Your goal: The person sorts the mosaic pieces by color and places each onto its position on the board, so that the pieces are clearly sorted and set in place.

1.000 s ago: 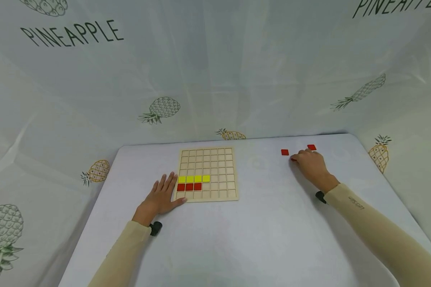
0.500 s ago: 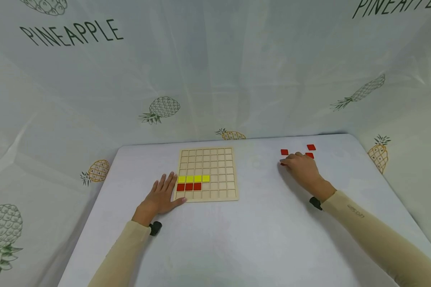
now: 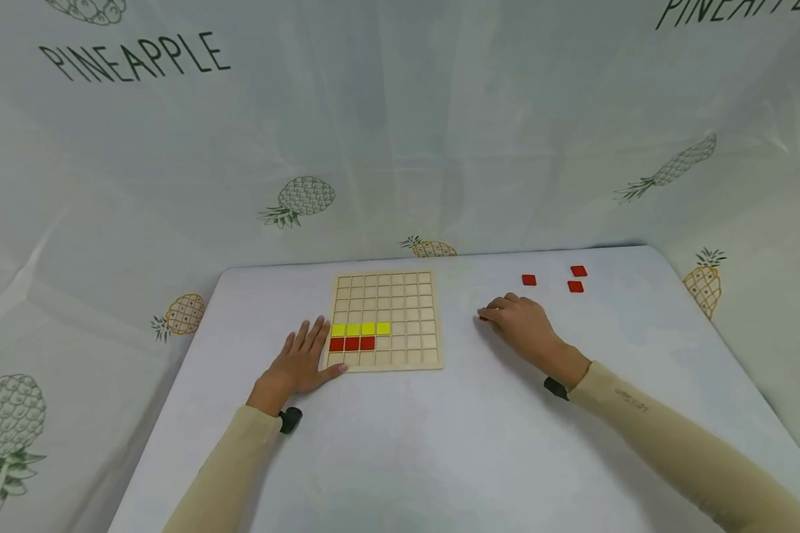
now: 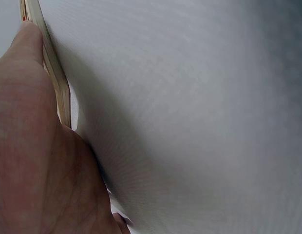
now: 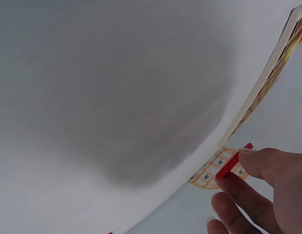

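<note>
My left hand [image 3: 296, 368] lies flat with spread fingers at the left edge of a wooden grid board [image 3: 413, 320], its thumb on the lower left corner. In the left wrist view the board's edge [image 4: 64, 92] runs along the thumb. Between thumb and fingertips my right hand [image 3: 525, 329] pinches a red square tile [image 5: 234, 161], held to the right of the board. The board carries a row of yellow tiles [image 3: 368, 328] and, just below it, a row of three red tiles [image 3: 352, 343], both starting from its left side.
Three loose red tiles lie toward the back right of the white table [image 3: 400, 444]: one red tile [image 3: 530, 280] on its own, and a pair, one tile [image 3: 578, 271] behind the other [image 3: 576, 286]. A pineapple-printed sheet [image 3: 507, 148] hangs behind the table.
My right hand has picked up a red tile from the back right and carried it leftward toward the board, uncovering another red tile. The left hand has stayed in place.
</note>
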The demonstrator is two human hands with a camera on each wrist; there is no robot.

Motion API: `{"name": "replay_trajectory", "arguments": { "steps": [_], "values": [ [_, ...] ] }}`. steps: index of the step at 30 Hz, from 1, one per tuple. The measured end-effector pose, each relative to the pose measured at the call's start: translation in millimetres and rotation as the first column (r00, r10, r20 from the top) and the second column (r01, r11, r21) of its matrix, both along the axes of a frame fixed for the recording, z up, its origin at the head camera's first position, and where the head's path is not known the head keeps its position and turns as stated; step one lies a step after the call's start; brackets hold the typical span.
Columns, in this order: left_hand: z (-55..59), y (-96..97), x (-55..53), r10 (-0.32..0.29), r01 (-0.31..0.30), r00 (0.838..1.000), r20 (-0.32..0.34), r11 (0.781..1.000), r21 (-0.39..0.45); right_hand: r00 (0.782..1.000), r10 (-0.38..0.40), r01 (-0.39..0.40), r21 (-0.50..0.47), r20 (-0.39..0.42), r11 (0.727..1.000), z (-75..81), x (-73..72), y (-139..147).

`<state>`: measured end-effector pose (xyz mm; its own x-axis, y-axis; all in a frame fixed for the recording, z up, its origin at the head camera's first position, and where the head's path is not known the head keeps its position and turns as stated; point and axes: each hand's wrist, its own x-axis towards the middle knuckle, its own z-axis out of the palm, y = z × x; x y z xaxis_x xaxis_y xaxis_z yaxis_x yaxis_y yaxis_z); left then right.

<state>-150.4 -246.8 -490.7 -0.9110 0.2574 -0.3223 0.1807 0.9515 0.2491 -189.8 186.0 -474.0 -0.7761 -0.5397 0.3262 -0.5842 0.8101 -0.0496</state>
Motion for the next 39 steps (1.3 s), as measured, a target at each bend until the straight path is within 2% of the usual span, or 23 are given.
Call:
{"name": "replay_trajectory", "arguments": {
  "steps": [9, 13, 23, 27, 34, 39],
  "values": [
    [-0.3, -0.2, -0.3, 0.001, -0.001, 1.0, 0.002, 1.0, 0.002, 0.996, 0.073, -0.075, -0.044, -0.053, 0.996, -6.5, 7.0, -34.9],
    [-1.4, -1.3, -0.3, 0.0, 0.0, 1.0, 0.001, 1.0, 0.018, 0.995, 0.094, -0.097, -0.062, -0.038, 0.993, -8.1, 10.1, -50.2],
    [-14.8, -4.4, -4.6, 0.004, -0.005, 1.0, -0.02, 1.0, -0.014, 0.987, 0.159, -0.158, -0.111, -0.003, 0.981, -6.5, 14.2, -88.3],
    [-13.4, -3.7, -4.6, 0.008, -0.008, 1.0, -0.008, 1.0, -0.028, 0.985, 0.174, -0.172, -0.093, 0.014, 0.981, -5.1, 15.4, -102.0],
    [-1.2, 0.4, -2.7, 0.014, -0.013, 1.0, 0.022, 1.0, -0.028, 0.982, 0.185, -0.183, -0.061, 0.035, 0.981, -2.1, 16.8, -124.2],
    [-10.7, -3.2, -4.3, 0.004, -0.004, 1.0, -0.007, 1.0, -0.026, 0.978, 0.204, -0.201, -0.066, 0.046, 0.977, -2.4, 17.1, -136.5]
  ]
}}
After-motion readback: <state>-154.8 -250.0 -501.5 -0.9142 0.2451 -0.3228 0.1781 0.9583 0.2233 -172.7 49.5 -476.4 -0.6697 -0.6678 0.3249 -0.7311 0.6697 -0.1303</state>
